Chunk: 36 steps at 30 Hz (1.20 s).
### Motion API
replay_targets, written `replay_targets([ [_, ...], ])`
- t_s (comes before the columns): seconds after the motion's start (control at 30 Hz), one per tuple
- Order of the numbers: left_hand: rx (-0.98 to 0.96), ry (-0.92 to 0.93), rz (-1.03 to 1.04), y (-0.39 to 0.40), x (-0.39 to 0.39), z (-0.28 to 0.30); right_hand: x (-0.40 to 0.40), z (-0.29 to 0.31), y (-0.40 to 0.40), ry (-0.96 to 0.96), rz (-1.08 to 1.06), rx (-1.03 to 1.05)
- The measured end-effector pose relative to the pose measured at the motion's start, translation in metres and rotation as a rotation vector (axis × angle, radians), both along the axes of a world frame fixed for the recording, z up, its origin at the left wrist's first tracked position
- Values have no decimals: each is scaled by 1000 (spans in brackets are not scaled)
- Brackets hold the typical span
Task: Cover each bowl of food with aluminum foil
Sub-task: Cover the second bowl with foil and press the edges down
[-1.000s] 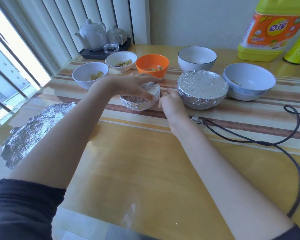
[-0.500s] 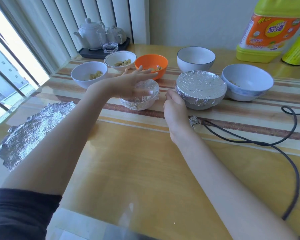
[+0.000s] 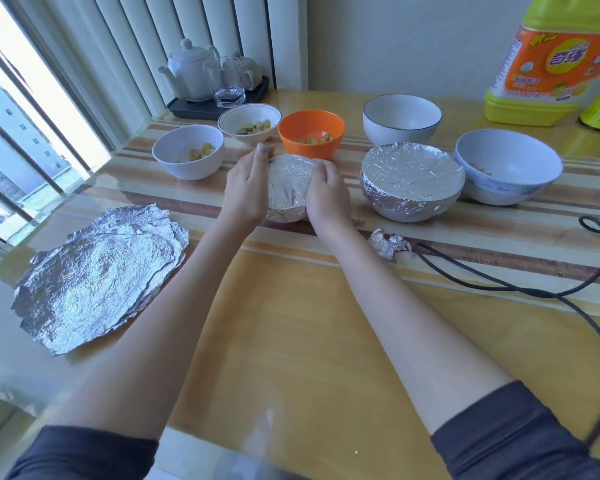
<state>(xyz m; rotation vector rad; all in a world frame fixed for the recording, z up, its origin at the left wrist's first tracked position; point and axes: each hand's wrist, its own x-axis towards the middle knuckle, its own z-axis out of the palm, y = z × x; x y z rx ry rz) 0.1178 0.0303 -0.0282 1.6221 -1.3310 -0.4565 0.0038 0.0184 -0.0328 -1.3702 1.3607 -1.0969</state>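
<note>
Between the orange bowl (image 3: 310, 133) and table (image 3: 309, 341) edge, both hands' fingers (image 3: 262, 157) cup the small foil-covered bowl (image 3: 287, 183); crimping evenly under the rim should seal it.

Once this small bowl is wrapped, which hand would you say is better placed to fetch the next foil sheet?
Left, probably. The stack of crinkled aluminium foil sheets lies on the left hand's side; the right hand would have to cross over.

Wooden table (image 3: 291, 341): striped runner (image 3: 499, 247), foil sheets (image 3: 97, 275), foil scrap (image 3: 387, 243), black cable (image 3: 499, 285), bowls.
</note>
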Motion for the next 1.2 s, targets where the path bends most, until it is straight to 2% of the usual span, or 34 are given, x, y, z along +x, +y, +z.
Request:
replay_targets([
  [0.13,76,-81,-15,-5,4,0,1,5,0,12,-9,46],
  [0.23,107,-102,-42,-4,5,1,-5,3,1,86,30,4],
  [0.33,91,-24,-51,-3,7,1,-11,2,0,216,83,-74],
  [0.4,71,102,-66,-2,8,0,-15,2,0,251,136,-85],
  [0.5,12,250,-67,0,11,-2,-16,1,0,91,96,-69],
  [0.57,-47,259,-61,1,11,-2,-15,0,7,91,72,-142],
  [0.67,-31,241,-109,-2,12,-6,-20,-10,19,262,213,-231],
  [0.77,8,217,-106,-5,14,-9,-35,-16,19,340,305,-210],
  [0.97,18,299,-89,-9,13,-7,-45,-18,11,289,319,-194],
  [1.2,6,291,-83,-10,13,-9,-44,-20,10,331,288,-224],
])
